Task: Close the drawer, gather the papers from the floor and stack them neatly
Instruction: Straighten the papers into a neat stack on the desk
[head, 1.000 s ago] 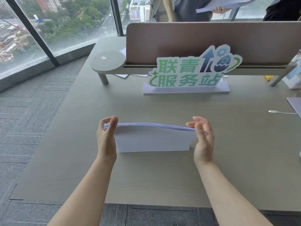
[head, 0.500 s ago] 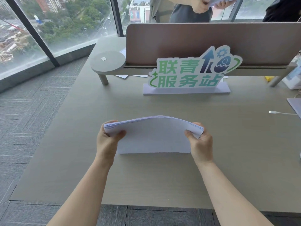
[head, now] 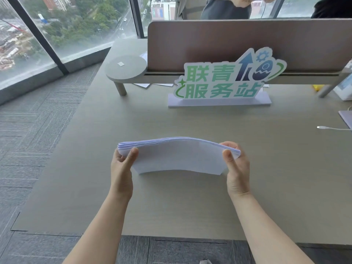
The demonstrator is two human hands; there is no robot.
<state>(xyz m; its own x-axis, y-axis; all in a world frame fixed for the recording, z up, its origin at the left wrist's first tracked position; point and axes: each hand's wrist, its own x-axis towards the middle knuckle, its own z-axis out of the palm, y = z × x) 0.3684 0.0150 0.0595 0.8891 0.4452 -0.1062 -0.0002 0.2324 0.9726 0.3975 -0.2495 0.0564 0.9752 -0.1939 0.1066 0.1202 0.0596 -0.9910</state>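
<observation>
1. two bare hands hold one stack of white papers point(head: 179, 157) upright over a pale grey-beige desk point(head: 190, 206), its lower edge resting on or just above the desktop; which, i cannot tell.
2. the left hand point(head: 122, 168) pinches the stack's left end, thumb curled over the near face and fingers hidden behind the sheets.
3. the right hand point(head: 236, 168) grips the right end the same way, thumb on the near face, fingertips showing past the top edge. the stack bows upward in the middle between them.
4. the desk runs back to a brown divider panel point(head: 228, 40) on a raised grey shelf point(head: 133, 73) with a round end and a cylindrical leg; a small white square lies on the round end.
5. dark grey carpet tiles point(head: 38, 130) cover the floor on the left, up to tall windows point(head: 66, 25) with black frames looking down on trees, a road and buildings.
6. a cut-out sign point(head: 224, 80) on a white base stands in front of the shelf, reading "联青服务站" in green characters, with a blue arrow, a gear and a cracked egg shape.
7. a white cable point(head: 331, 128) lies on the desk at the right, near a pale flat sheet at the edge.
8. beyond the divider stands another person point(head: 224, 6), torso only in view.
</observation>
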